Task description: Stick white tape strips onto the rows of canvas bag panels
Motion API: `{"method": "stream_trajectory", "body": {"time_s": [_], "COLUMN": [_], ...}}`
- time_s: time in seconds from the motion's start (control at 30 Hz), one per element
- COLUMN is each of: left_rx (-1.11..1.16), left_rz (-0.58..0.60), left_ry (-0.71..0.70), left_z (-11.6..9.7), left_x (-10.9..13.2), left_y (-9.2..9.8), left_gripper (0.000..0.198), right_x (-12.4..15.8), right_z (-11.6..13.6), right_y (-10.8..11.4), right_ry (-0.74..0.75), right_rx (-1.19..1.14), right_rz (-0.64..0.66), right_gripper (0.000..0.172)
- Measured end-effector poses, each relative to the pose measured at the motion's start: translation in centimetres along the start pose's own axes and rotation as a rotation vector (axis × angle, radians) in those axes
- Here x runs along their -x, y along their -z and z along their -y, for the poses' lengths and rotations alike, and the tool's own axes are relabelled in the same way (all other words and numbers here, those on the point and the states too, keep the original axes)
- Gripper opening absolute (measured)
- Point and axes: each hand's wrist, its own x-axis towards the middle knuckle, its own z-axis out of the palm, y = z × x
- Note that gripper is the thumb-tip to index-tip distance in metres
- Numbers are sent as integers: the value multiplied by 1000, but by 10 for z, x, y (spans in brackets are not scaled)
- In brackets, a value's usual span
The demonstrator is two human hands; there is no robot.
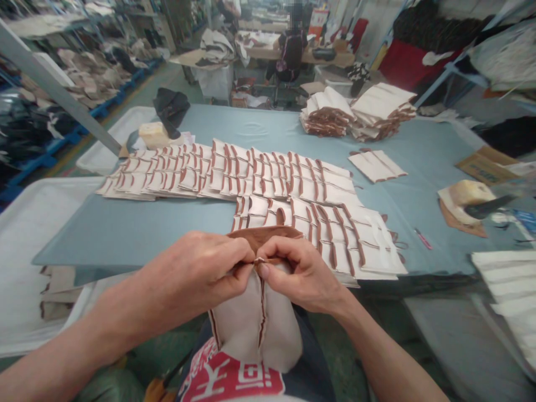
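A cream fabric pouch (278, 318) with brown edging and a brown seam down its middle hangs in front of my body. My left hand (213, 265) pinches its brown top edge just left of the seam. From the other side my right hand (299, 273) pinches the same edge, thumb and fingertips close to the left ones. Between the fingertips the edge is bunched, and its detail is partly hidden. Beyond my hands, overlapping rows of similar cream pieces (268, 173) with brown edges lie on the blue-grey table (125, 223).
Stacked cream pieces (381, 109) stand at the table's back right, with one single piece (379, 166) nearer. Pink-handled snips (424, 239) and a yellowish block (467, 198) lie to the right. White bins (25, 234) flank the left. A person (293, 47) sits at a far table.
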Motion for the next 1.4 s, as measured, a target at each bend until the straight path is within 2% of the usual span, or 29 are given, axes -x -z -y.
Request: {"method": "stream_trajectory", "body": {"time_s": [0.1,0.2,0.27,0.4,0.47,0.53,0.67,0.8,0.93,1.07,1.17,1.27,1.4], "left_rx": [-95,-101,67,629,767,806,813,786,794,816,653,469,369], "left_rz": [-35,-127,-143,-40,-28,-33,-41,-57,27,113,122,115,152], "left_ry": [-44,-37,43,333,419,455,480,471,430,407,363,245,156], "left_z": [-2,-1,1,1,0,-1,-5,-4,4,10,9,9,10], "left_x": [-1,-2,-3,-5,-6,-6,-7,-5,0,1,-3,-8,-11], "left_y": [-4,-7,-7,-6,-6,-6,-4,-3,-6,-6,1,9,15], "left_gripper": [28,28,22,13,12,12,14,15,14,10,4,9,13], "right_x": [-1,-1,-1,0,-1,-3,-7,-8,-6,-4,-5,-6,-4], "right_z": [-3,-2,0,6,9,12,16,17,16,17,22,27,30], "right_y": [-3,-4,-5,-6,-7,-9,-14,-13,-6,-1,0,2,7], "right_ry": [15,22,29,28,5,-24,-85,-103,-98,-104,-79,-60,-54], "right_rx": [10,47,63,48,18,9,49,134,150,193,245,324,356], "right_rz": [-32,-69,-81,-74,-71,-72,-74,-96,18,23,20,29,74], "right_gripper": [5,4,6,15,21,24,27,22,17,16,18,21,18]}}
